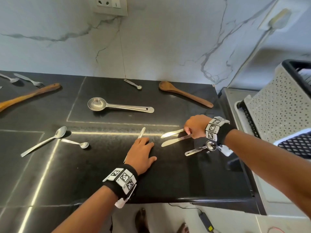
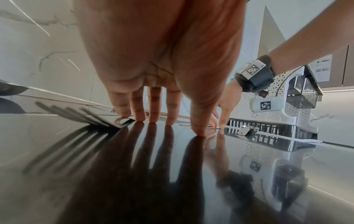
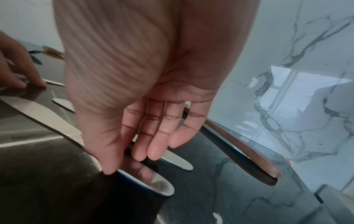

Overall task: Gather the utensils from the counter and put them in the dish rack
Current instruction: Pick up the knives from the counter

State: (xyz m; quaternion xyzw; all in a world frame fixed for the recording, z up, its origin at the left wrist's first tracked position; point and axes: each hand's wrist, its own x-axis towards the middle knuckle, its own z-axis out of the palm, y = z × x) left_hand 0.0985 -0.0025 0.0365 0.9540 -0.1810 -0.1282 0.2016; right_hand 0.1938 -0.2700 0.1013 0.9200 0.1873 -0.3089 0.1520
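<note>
Our right hand (image 1: 195, 126) pinches two knives (image 1: 171, 137) by their handles near the bench's (image 1: 185, 182) right edge; left hand (image 1: 140, 153) lies flat, pinning a fork (image 2: 76, 115) for pickup.

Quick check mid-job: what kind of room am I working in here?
Most likely a home kitchen: a polished black stone counter strewn with steel cutlery, a white veined marble backsplash, and a perforated white plastic dish rack alongside.

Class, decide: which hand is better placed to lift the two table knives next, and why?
Right. The right hand already touches the handles of both table knives; the left hand is at a fork.
</note>
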